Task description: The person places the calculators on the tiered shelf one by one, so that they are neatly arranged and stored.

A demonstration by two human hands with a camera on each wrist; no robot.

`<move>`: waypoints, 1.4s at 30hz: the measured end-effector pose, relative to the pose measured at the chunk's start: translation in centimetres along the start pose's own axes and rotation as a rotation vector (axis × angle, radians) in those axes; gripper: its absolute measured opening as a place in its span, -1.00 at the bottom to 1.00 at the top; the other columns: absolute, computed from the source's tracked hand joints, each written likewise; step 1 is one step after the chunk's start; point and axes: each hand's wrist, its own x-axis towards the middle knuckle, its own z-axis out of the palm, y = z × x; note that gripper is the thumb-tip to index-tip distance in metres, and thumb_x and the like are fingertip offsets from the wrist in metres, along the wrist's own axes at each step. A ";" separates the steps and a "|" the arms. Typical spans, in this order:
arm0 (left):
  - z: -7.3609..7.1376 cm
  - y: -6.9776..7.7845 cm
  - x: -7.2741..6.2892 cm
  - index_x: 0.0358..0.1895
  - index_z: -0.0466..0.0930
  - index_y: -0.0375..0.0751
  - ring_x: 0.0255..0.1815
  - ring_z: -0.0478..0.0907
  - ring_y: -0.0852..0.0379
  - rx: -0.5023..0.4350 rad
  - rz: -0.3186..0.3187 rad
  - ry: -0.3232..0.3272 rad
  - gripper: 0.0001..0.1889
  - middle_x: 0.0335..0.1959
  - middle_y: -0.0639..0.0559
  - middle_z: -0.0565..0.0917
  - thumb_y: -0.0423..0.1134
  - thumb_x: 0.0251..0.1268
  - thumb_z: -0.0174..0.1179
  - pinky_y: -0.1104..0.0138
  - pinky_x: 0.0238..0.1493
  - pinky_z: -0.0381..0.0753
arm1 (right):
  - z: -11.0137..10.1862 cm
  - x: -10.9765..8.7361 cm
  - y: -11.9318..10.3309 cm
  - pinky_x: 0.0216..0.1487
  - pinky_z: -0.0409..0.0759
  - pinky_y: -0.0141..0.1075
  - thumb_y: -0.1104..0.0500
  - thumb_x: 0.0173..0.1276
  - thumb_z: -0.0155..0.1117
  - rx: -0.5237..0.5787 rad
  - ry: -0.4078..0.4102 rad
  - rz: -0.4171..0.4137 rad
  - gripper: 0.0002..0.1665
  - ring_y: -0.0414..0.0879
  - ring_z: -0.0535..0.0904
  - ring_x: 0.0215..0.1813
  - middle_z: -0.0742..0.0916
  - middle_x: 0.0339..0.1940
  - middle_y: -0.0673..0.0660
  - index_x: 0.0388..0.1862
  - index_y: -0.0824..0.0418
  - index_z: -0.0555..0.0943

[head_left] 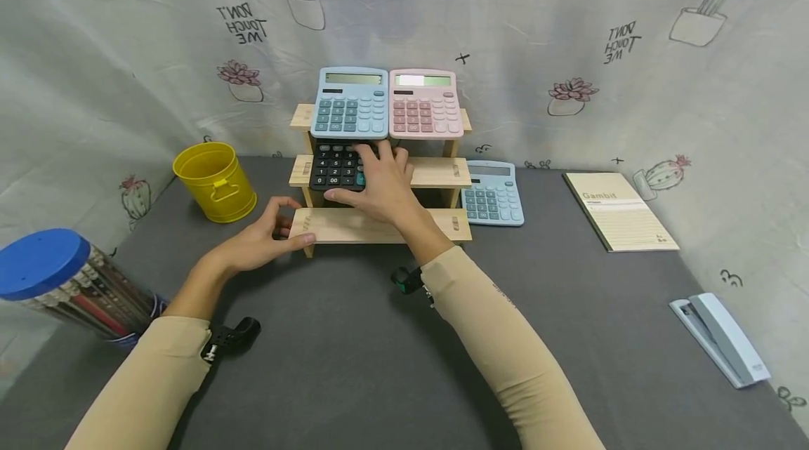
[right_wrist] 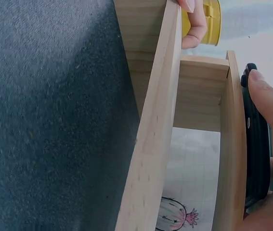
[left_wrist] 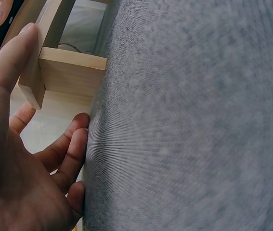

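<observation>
A three-tier wooden shelf rack [head_left: 373, 227] stands at the back of the table. My right hand [head_left: 387, 189] holds a black calculator [head_left: 330, 168] on the left part of the middle tier. Its thumb lies at the near edge and its fingers reach over the calculator's right side. In the right wrist view, the calculator's dark side lies close along the tier, with the thumb [right_wrist: 266, 96] at one end. My left hand [head_left: 268, 234] grips the left end of the lowest tier. The left wrist view has the thumb [left_wrist: 23, 53] on that board and a fingertip behind its end.
A blue calculator [head_left: 350, 104] and a pink calculator [head_left: 426, 104] lean on the top tier. Another blue calculator [head_left: 489, 194] sits right of the rack. Left are a yellow bucket [head_left: 215, 182] and a blue-lidded pen tub [head_left: 76, 288]; right, a notebook [head_left: 622, 215] and a stapler [head_left: 720, 338].
</observation>
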 end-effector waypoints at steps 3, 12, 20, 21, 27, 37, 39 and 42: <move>0.1 0.0 0.0 0.50 -0.15 0.07 0.28 0.41 -0.23 0.005 0.001 0.003 -0.10 0.28 -0.35 0.45 0.30 0.38 0.23 -0.03 0.14 0.47 | -0.1 0.0 0.1 0.33 0.24 0.11 -0.55 0.15 0.37 0.004 -0.016 -0.011 0.13 0.20 0.20 0.36 0.29 0.54 0.13 0.57 -0.08 0.29; 0.1 -0.2 0.0 0.50 -0.15 0.08 0.27 0.44 -0.21 -0.005 0.010 0.004 -0.11 0.27 -0.33 0.47 0.27 0.39 0.24 0.02 0.11 0.47 | -0.2 -0.4 0.6 0.37 0.20 0.11 -0.47 0.26 0.35 0.029 -0.050 -0.046 0.09 0.21 0.15 0.43 0.23 0.60 0.14 0.62 -0.07 0.22; 0.0 -0.2 -0.1 0.51 -0.17 0.08 0.28 0.41 -0.23 -0.004 -0.001 -0.007 -0.10 0.29 -0.35 0.45 0.29 0.39 0.23 0.03 0.09 0.47 | -1.5 -2.2 1.5 0.58 0.01 0.19 -0.25 0.38 0.38 0.014 -0.137 -0.161 0.09 0.29 -0.09 0.66 0.07 0.70 0.21 0.70 -0.04 0.05; 0.0 -0.1 -0.1 0.51 -0.17 0.08 0.28 0.41 -0.23 -0.004 -0.002 -0.006 -0.10 0.29 -0.35 0.44 0.29 0.39 0.23 0.03 0.09 0.47 | -1.8 -2.6 1.6 0.59 -0.02 0.18 -0.23 0.38 0.40 0.017 -0.138 -0.178 0.08 0.29 -0.11 0.67 0.07 0.70 0.21 0.70 -0.03 0.06; 0.0 0.1 -0.1 0.50 -0.17 0.07 0.28 0.41 -0.23 0.003 0.004 -0.004 -0.10 0.29 -0.35 0.45 0.28 0.39 0.23 0.02 0.10 0.45 | -3.5 -4.3 3.3 0.61 -0.12 0.14 -0.12 0.38 0.43 0.006 -0.107 -0.273 -0.01 0.23 -0.07 0.67 0.16 0.68 0.19 0.66 0.03 0.18; -0.1 0.2 0.0 0.50 -0.16 0.06 0.29 0.37 -0.23 0.009 -0.009 0.002 -0.08 0.29 -0.34 0.42 0.32 0.37 0.23 -0.06 0.18 0.42 | -6.4 -6.8 7.2 0.57 -0.11 0.21 -0.05 0.33 0.48 -0.038 -0.033 -0.355 -0.12 0.24 0.07 0.62 0.36 0.58 0.22 0.55 0.11 0.36; -0.1 0.2 0.0 0.50 -0.17 0.06 0.29 0.38 -0.23 0.005 -0.008 -0.001 -0.08 0.30 -0.34 0.42 0.31 0.37 0.23 -0.03 0.16 0.42 | -7.1 -7.2 8.1 0.53 -0.08 0.27 -0.04 0.33 0.49 -0.021 -0.016 -0.359 -0.14 0.31 0.05 0.61 0.36 0.57 0.24 0.53 0.12 0.38; -0.1 0.1 -0.1 0.50 -0.16 0.06 0.27 0.39 -0.22 -0.001 -0.003 0.001 -0.08 0.29 -0.34 0.43 0.30 0.37 0.24 0.00 0.14 0.42 | -8.1 -7.6 9.7 0.49 -0.04 0.32 -0.02 0.33 0.50 -0.008 0.017 -0.384 -0.18 0.34 0.07 0.58 0.40 0.54 0.25 0.49 0.15 0.43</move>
